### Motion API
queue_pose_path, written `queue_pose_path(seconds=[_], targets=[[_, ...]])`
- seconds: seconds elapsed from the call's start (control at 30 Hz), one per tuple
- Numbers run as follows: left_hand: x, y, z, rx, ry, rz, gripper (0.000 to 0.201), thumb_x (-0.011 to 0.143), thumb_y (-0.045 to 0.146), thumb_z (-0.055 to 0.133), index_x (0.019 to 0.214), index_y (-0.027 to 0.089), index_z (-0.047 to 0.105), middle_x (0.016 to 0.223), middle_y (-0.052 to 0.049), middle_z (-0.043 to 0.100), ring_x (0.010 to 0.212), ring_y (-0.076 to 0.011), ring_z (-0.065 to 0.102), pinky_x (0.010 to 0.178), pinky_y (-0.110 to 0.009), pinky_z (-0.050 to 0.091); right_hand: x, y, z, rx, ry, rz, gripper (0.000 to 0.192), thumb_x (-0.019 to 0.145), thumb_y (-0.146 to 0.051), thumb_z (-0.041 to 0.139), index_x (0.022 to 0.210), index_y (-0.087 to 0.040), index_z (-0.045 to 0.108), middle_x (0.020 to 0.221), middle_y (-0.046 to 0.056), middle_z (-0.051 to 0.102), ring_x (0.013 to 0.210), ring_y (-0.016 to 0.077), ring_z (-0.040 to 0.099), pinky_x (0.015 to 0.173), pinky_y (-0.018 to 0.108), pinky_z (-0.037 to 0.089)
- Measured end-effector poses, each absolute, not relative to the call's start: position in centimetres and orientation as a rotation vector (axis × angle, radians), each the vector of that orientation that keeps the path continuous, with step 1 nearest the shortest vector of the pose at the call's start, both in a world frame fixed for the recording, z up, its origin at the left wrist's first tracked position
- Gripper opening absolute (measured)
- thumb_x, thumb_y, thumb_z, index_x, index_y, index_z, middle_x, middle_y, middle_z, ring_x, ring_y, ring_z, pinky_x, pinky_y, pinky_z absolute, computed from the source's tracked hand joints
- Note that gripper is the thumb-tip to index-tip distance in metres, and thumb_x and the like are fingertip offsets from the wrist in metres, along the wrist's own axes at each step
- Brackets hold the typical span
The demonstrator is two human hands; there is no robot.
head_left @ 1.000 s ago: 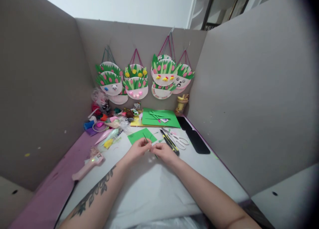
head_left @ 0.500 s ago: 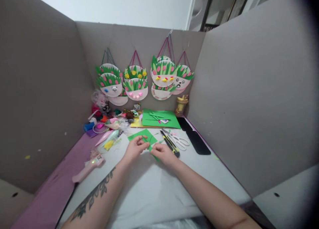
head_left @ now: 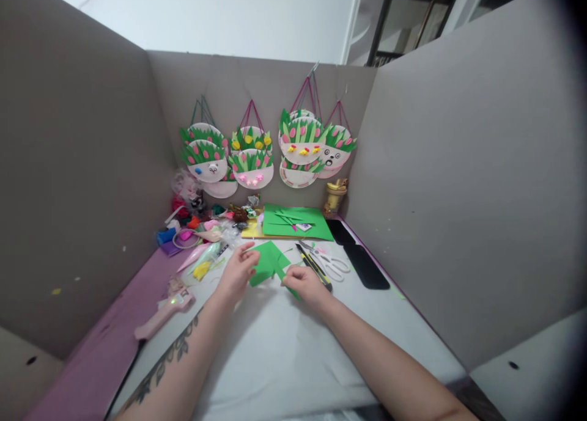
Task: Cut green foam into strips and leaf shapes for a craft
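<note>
Currently the left hand (head_left: 236,274) and right hand (head_left: 302,281) are pinching the green foam sheet (head_left: 268,263), fingers clamped on its edges, with finished flower baskets (head_left: 251,158) hanging behind and this piece looking barely begun.

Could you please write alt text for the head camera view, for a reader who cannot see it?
A person's left hand and right hand both hold a green foam piece above a grey table, with a utility knife and scissors just right of them. Decorated paper-plate crafts hang on the back partition.
</note>
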State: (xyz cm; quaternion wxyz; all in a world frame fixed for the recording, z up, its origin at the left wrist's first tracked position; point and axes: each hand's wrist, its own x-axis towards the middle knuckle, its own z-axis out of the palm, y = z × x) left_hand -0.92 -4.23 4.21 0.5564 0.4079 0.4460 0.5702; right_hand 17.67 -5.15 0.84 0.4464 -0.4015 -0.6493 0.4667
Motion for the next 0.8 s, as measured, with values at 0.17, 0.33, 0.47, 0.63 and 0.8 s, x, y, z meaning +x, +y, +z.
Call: queue_pose_path(seconds=[0.17,0.33,0.47,0.63,0.8], targets=[[0.9,-5.1,2.6,1.306,1.148,1.054,0.039,0.060,0.049,0.074,0.066,0.017,0.052,0.056,0.005,0.048,0.048,-0.0074,0.041,0.046,-0.020,0.027,17.5,-5.0,0.0,-0.999,-1.706,1.129,0.017,0.070,-0.025,0.057,0.055,-0.018,0.053,0.058,-0.003,0.046,0.059,0.0112,0.042,0.058,0.024,0.033],[1.4,-5.0,1.5,1.374,1.168,1.026,0.042,0.060,0.050,0.073,0.057,0.018,0.046,0.049,0.005,0.050,0.044,-0.0077,0.040,0.046,-0.022,0.027,17.1,-5.0,0.1,-0.984,-1.609,1.271,0.011,0.068,-0.028,0.057,0.066,-0.017,0.056,0.060,-0.003,0.050,0.057,0.0102,0.041,0.055,0.022,0.032],[0.8,-4.5,2.2,1.206,1.144,1.101,0.043,0.059,0.049,0.074,0.057,0.018,0.045,0.050,0.004,0.052,0.044,-0.0071,0.040,0.046,-0.022,0.027,17.1,-5.1,1.1,-1.021,-1.539,1.314,0.018,0.066,-0.033,0.061,0.061,-0.018,0.053,0.054,-0.005,0.045,0.051,0.0089,0.037,0.052,0.023,0.029],[-1.6,-3.1,3.1,1.004,1.143,1.247,0.044,0.054,0.050,0.076,0.060,0.017,0.046,0.052,0.006,0.048,0.045,-0.0055,0.038,0.045,-0.021,0.025,17.7,-4.9,1.6,-1.007,-1.490,1.339,0.019,0.065,-0.033,0.063,0.059,-0.016,0.056,0.054,-0.003,0.052,0.052,0.0093,0.041,0.055,0.024,0.031],[-3.3,-2.0,2.9,0.984,1.307,1.479,0.044,0.055,0.053,0.074,0.064,0.017,0.051,0.059,0.004,0.052,0.052,-0.0083,0.045,0.049,-0.020,0.031,18.6,-4.0,0.9,-1.037,-1.408,1.257,0.020,0.068,-0.036,0.062,0.063,-0.017,0.058,0.054,-0.003,0.051,0.049,0.0089,0.039,0.050,0.023,0.030]])
